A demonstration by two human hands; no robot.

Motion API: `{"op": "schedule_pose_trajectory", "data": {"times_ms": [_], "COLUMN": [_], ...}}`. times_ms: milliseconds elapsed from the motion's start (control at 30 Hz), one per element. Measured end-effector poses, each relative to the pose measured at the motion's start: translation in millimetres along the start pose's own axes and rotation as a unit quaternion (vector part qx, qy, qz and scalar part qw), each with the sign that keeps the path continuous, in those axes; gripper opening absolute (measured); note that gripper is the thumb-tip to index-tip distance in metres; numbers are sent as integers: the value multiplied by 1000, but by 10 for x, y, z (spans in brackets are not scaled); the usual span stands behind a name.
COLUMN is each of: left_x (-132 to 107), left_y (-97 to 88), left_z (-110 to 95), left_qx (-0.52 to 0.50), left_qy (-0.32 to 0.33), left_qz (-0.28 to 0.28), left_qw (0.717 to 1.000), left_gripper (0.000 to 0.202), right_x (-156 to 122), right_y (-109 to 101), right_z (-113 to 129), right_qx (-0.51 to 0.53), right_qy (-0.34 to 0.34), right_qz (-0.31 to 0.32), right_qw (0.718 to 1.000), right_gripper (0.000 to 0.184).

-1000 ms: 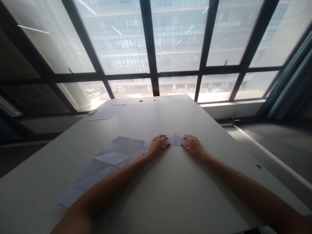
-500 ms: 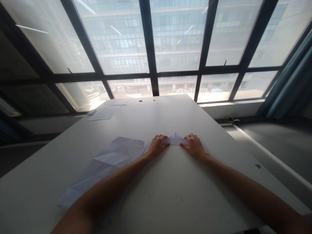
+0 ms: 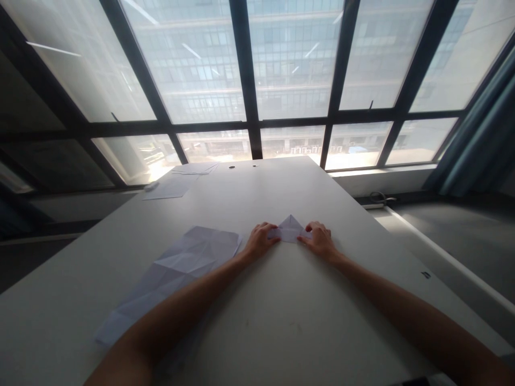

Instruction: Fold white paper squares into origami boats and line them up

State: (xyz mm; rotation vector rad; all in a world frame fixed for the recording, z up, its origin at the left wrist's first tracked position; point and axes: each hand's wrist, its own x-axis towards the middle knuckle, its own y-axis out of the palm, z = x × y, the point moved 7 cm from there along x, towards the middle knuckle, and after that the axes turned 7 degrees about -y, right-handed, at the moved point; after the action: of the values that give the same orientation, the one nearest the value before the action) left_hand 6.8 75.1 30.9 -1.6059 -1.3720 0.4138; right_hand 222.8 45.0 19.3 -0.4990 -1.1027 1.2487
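A small folded sheet of white paper (image 3: 289, 234) lies between my hands, with a pointed triangle at its far side and a band across its near side. My left hand (image 3: 260, 239) grips the left end of the band, thumb on the near edge and fingers over the far one. At the right end, my right hand (image 3: 319, 239) pinches the paper in the same way. Both ends of the band are partly hidden by my fingers. Left of my left forearm rests a large creased sheet of paper (image 3: 181, 262), partly covered by that arm.
The white table (image 3: 257, 198) reaches toward tall dark-framed windows. More sheets of paper (image 3: 167, 187) lie at its far left corner, near two small round holes. A small black mark (image 3: 425, 275) is by the right edge. A blue curtain (image 3: 478, 134) hangs at the right.
The folded paper's triangle now shows larger, and its near edge has come slightly closer to me. My right hand has shifted a little left and its fingers have curled in. My left hand stays put.
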Motion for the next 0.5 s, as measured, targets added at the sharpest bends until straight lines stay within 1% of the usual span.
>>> {"op": "schedule_pose_trajectory", "data": {"times_ms": [133,233,400,500], "left_x": [-13,-14,1,8], "left_y": [-32,-58,-124,-141], "left_z": [-19,-2,45,53], "left_qx": [-46,-88,-124,-120], "left_qy": [6,-2,-10,-15], "left_qz": [-9,-19,-65,-76], "left_qw": [999,996,990,990], "left_gripper": [28,22,7,5], "right_x": [4,7,48,75], "right_y": [-19,-59,-112,-129], "right_z": [6,-12,-131,-196], "right_qx": [113,172,218,231], "right_qy": [-16,-20,-9,-14], "right_qz": [-31,-60,-104,-122], "right_qw": [993,983,970,965], "right_gripper": [18,16,21,22]}}
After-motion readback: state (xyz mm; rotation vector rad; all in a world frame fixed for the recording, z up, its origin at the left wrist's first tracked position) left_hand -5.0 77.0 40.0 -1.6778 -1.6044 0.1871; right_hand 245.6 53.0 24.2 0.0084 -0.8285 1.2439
